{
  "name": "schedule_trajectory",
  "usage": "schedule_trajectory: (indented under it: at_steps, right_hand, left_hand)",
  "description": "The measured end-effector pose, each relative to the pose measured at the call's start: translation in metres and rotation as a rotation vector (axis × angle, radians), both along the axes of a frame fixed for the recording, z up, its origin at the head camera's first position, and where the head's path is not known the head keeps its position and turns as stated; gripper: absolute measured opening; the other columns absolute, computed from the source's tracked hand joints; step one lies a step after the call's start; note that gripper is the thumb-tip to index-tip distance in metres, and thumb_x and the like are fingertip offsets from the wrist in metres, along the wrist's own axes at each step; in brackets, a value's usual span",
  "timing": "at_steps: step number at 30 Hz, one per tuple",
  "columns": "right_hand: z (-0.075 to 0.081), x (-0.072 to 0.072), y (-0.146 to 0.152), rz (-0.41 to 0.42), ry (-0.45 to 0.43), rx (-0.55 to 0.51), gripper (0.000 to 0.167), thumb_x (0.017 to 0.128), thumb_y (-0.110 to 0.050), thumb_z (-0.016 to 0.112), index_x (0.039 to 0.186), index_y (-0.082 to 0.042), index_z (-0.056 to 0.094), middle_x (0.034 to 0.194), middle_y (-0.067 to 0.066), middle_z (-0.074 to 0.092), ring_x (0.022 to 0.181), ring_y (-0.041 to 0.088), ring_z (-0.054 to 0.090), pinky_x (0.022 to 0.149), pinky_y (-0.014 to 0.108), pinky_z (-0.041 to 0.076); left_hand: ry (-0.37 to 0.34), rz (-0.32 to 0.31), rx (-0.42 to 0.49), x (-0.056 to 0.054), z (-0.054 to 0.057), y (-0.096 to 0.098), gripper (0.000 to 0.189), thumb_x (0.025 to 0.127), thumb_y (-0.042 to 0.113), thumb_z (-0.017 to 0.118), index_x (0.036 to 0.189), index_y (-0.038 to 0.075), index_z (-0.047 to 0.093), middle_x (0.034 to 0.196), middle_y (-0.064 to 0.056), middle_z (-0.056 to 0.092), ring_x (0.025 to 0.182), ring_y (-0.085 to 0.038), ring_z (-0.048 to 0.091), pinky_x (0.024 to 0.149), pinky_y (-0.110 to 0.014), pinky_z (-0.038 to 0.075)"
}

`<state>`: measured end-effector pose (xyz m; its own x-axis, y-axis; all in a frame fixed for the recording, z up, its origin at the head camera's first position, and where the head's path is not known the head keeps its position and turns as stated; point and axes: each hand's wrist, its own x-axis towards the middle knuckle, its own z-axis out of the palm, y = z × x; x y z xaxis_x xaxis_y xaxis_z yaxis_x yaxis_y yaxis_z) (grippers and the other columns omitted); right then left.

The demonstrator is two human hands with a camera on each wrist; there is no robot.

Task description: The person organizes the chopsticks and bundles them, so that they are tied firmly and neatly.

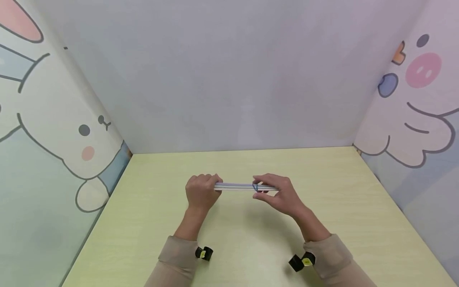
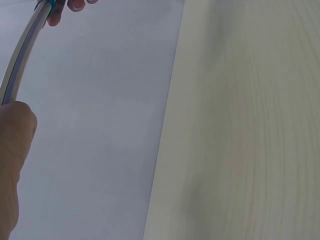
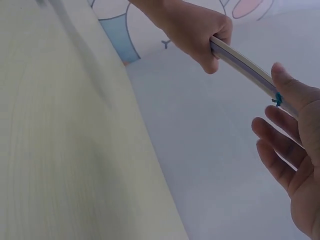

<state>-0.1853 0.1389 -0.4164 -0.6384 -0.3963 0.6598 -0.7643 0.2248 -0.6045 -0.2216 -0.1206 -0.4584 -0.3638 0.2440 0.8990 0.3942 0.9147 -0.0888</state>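
A narrow bundle of thin white and lavender strips or sticks (image 1: 234, 186) is held level above the table. My left hand (image 1: 202, 191) grips its left end in a fist, the thumb lying along the bundle. Around the bundle toward its right end goes a thin teal band (image 1: 255, 187), perhaps a rubber band. My right hand (image 1: 281, 194) curls round that end, thumb below and fingers above, close to the band. In the right wrist view the thumb (image 3: 287, 85) lies by the bundle, while the other fingers are bent and spread apart. The bundle's far right end is hidden by the hand.
Below the hands is a pale wood-grain table (image 1: 161, 171). A plain grey-white wall (image 1: 229, 79) stands behind it. Side panels carry a cartoon rabbit (image 1: 61, 119) on the left and a cartoon pig (image 1: 423, 103) on the right.
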Motion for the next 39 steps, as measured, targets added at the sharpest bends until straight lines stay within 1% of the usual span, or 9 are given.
schedule_trajectory:
  at_steps: [4, 9, 12, 17, 22, 25, 31, 35, 39]
  right_hand:
    - [-0.015, -0.009, 0.006, -0.007, 0.021, -0.055, 0.04, 0.066, 0.015, 0.084, 0.103, 0.006, 0.071, 0.093, 0.017, 0.072, 0.073, 0.028, 0.069, 0.063, 0.038, 0.058]
    - [-0.027, -0.019, 0.008, -0.003, 0.052, -0.049, 0.032, 0.069, 0.01, 0.085, 0.097, -0.004, 0.077, 0.091, 0.01, 0.075, 0.078, 0.02, 0.071, 0.068, 0.029, 0.056]
    - [-0.027, -0.02, 0.007, 0.022, 0.08, -0.024, 0.034, 0.069, 0.008, 0.086, 0.099, -0.005, 0.078, 0.093, 0.008, 0.076, 0.079, 0.018, 0.072, 0.07, 0.023, 0.055]
    - [-0.024, -0.019, 0.004, 0.061, 0.103, 0.03, 0.034, 0.071, 0.003, 0.087, 0.102, -0.004, 0.078, 0.095, 0.007, 0.076, 0.074, 0.014, 0.069, 0.062, 0.022, 0.052]
    - [-0.024, -0.018, 0.007, 0.002, 0.134, 0.062, 0.043, 0.067, -0.004, 0.091, 0.107, -0.003, 0.076, 0.1, 0.007, 0.076, 0.08, 0.019, 0.072, 0.07, 0.023, 0.054]
    - [-0.025, -0.018, 0.009, -0.029, 0.162, 0.06, 0.041, 0.068, -0.004, 0.09, 0.106, -0.005, 0.076, 0.098, 0.006, 0.076, 0.082, 0.018, 0.072, 0.074, 0.024, 0.054]
    - [-0.021, -0.018, 0.007, -0.011, 0.205, 0.077, 0.033, 0.071, -0.001, 0.086, 0.102, -0.007, 0.079, 0.091, 0.001, 0.076, 0.077, 0.014, 0.07, 0.065, 0.026, 0.053]
    - [-0.018, -0.018, 0.005, 0.0, 0.227, 0.14, 0.033, 0.072, -0.004, 0.088, 0.104, -0.005, 0.079, 0.092, 0.001, 0.077, 0.078, 0.015, 0.07, 0.063, 0.027, 0.052]
    - [-0.014, -0.017, 0.006, -0.025, 0.217, 0.227, 0.036, 0.073, -0.012, 0.089, 0.108, -0.007, 0.078, 0.096, -0.001, 0.077, 0.082, 0.014, 0.072, 0.065, 0.029, 0.054]
  left_hand:
    - [-0.022, 0.016, 0.008, 0.001, 0.0, -0.003, 0.019, 0.067, 0.005, 0.073, 0.055, 0.012, 0.06, 0.044, 0.002, 0.048, 0.041, -0.01, 0.026, 0.04, -0.028, 0.026]
    - [-0.022, 0.016, 0.015, 0.002, 0.0, -0.003, 0.021, 0.067, 0.004, 0.072, 0.054, 0.012, 0.058, 0.043, 0.002, 0.043, 0.042, -0.01, 0.022, 0.04, -0.027, 0.023]
    - [-0.014, 0.01, 0.005, 0.003, 0.0, 0.0, 0.022, 0.067, 0.005, 0.071, 0.053, 0.013, 0.057, 0.043, 0.002, 0.045, 0.04, -0.01, 0.024, 0.04, -0.027, 0.023]
    - [-0.013, -0.007, -0.023, 0.005, 0.001, 0.006, 0.021, 0.069, 0.006, 0.071, 0.054, 0.013, 0.059, 0.045, 0.003, 0.05, 0.039, -0.011, 0.029, 0.041, -0.027, 0.025]
    - [-0.02, -0.001, -0.011, 0.005, 0.001, 0.005, 0.018, 0.068, 0.006, 0.072, 0.055, 0.013, 0.061, 0.046, 0.002, 0.052, 0.039, -0.011, 0.031, 0.041, -0.027, 0.026]
    - [-0.021, -0.001, -0.001, 0.005, 0.0, 0.003, 0.019, 0.069, 0.006, 0.072, 0.055, 0.013, 0.06, 0.046, 0.002, 0.052, 0.039, -0.011, 0.031, 0.04, -0.028, 0.026]
    - [-0.015, -0.018, 0.015, 0.005, 0.001, 0.002, 0.02, 0.07, 0.005, 0.07, 0.055, 0.013, 0.058, 0.045, 0.002, 0.05, 0.04, -0.011, 0.029, 0.04, -0.029, 0.027]
    - [-0.011, -0.028, 0.011, 0.007, 0.003, 0.006, 0.021, 0.069, 0.006, 0.07, 0.054, 0.014, 0.058, 0.045, 0.003, 0.049, 0.039, -0.012, 0.03, 0.041, -0.028, 0.027]
    - [-0.022, -0.03, 0.005, 0.009, 0.003, 0.009, 0.023, 0.069, 0.005, 0.07, 0.053, 0.013, 0.056, 0.044, 0.003, 0.046, 0.04, -0.011, 0.027, 0.041, -0.027, 0.024]
